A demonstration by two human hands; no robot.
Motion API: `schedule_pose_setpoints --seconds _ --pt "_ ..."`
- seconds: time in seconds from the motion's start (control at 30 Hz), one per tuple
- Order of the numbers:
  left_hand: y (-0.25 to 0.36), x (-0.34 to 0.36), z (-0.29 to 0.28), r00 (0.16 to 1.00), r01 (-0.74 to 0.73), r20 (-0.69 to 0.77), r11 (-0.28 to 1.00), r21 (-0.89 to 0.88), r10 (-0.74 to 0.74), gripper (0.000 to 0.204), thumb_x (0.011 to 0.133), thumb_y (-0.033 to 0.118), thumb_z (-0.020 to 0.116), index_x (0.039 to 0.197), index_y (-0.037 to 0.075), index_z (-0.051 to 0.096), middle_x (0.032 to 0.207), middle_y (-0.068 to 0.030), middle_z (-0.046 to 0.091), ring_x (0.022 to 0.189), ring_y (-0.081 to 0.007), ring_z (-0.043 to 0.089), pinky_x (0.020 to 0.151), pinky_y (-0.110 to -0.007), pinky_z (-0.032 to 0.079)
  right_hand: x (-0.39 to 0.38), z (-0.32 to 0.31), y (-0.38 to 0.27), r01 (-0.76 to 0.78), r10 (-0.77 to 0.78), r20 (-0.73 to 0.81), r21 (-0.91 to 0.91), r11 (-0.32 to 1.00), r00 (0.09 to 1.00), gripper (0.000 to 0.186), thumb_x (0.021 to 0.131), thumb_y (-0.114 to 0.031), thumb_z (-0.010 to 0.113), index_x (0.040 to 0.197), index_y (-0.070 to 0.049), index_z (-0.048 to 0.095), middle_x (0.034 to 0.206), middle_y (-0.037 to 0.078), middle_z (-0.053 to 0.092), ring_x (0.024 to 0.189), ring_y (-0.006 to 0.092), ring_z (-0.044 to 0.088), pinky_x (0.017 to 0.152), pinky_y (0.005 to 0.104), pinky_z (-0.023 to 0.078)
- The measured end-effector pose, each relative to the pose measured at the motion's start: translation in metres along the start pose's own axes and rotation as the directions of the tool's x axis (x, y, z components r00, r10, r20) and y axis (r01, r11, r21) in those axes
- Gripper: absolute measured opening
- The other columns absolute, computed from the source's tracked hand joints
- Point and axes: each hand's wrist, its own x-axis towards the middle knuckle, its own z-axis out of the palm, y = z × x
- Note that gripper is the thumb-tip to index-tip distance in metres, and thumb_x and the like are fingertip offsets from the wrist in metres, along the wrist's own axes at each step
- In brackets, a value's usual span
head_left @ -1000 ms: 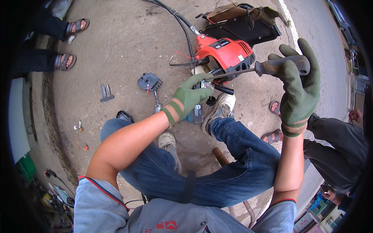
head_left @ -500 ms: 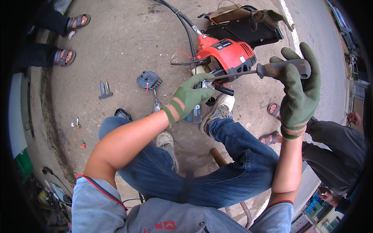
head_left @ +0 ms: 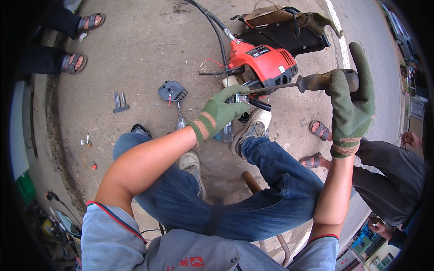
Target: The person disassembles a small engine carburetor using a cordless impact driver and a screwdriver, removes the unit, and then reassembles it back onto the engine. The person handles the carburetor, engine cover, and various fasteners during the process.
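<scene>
Green gloves with striped cuffs cover both my hands. My right hand [head_left: 352, 113] grips a screwdriver [head_left: 313, 82] by its dark, worn handle, with one finger stretched up past it. The shaft runs left to a small metal and clear part [head_left: 242, 98] beside the engine. My left hand [head_left: 219, 115] is closed around that part; the screwdriver's tip is hard to make out there. Just beyond lies the red engine [head_left: 266, 63] of a brush cutter, its side toward me uncovered, with a black tube and cables about it.
Left on the concrete lie a black plastic cover [head_left: 172, 91] and a T-shaped tool [head_left: 120, 103]. A black harness pad [head_left: 285, 38] with brown straps rests behind the engine. Sandalled people stand at the far left and at the right, one pair of legs [head_left: 384, 176] close by.
The screwdriver handle has turned and shifted slightly left in my right hand, whose fingers have changed position around it. My left hand stays at the small part.
</scene>
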Motion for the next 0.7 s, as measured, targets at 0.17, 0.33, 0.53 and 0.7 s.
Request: schedule_pose_setpoints --seconds 0.17,0.33,0.53,0.7 --pt "-0.007 0.003 -0.002 1.000 -0.019 -0.014 1.000 0.016 0.019 0.051 0.093 0.011 0.078 0.142 0.009 0.063 0.121 -0.0034 0.070 0.099 -0.0087 0.067 0.084 -0.025 0.057 -0.004 0.006 0.006 0.028 -0.032 0.008 0.325 0.945 0.999 0.059 0.096 -0.005 0.072 0.152 -0.002 0.053 0.122 0.014 0.071 0.107 0.0208 0.070 0.092 0.0329 0.058" --pt "-0.004 0.001 0.003 0.998 -0.059 -0.003 0.997 0.048 0.060 0.049 0.093 0.012 0.079 0.140 0.010 0.064 0.118 -0.0012 0.070 0.097 -0.0077 0.066 0.081 -0.024 0.057 0.001 -0.008 0.009 0.042 -0.042 0.000 -0.071 0.997 0.999 0.059 0.096 -0.008 0.075 0.151 -0.002 0.054 0.121 0.014 0.071 0.107 0.0189 0.069 0.093 0.0357 0.059" --pt "-0.016 -0.001 0.004 0.984 -0.158 -0.060 0.974 0.162 0.170 0.045 0.094 0.015 0.079 0.137 0.011 0.066 0.112 0.0003 0.068 0.087 -0.0058 0.061 0.071 -0.024 0.053 -0.006 -0.004 0.006 -0.056 0.057 0.035 -0.035 0.998 0.998 0.061 0.101 -0.011 0.068 0.156 0.001 0.045 0.129 0.018 0.068 0.116 0.0255 0.068 0.103 0.0401 0.056" --pt "-0.017 -0.002 0.008 0.982 -0.167 -0.067 0.975 0.145 0.178 0.043 0.094 0.013 0.075 0.136 0.011 0.066 0.110 0.0011 0.069 0.087 -0.0048 0.060 0.073 -0.024 0.053 -0.009 0.002 0.019 0.043 -0.040 -0.016 0.235 0.971 0.999 0.060 0.097 -0.014 0.075 0.151 0.000 0.053 0.134 0.017 0.066 0.112 0.0193 0.068 0.098 0.0366 0.057"
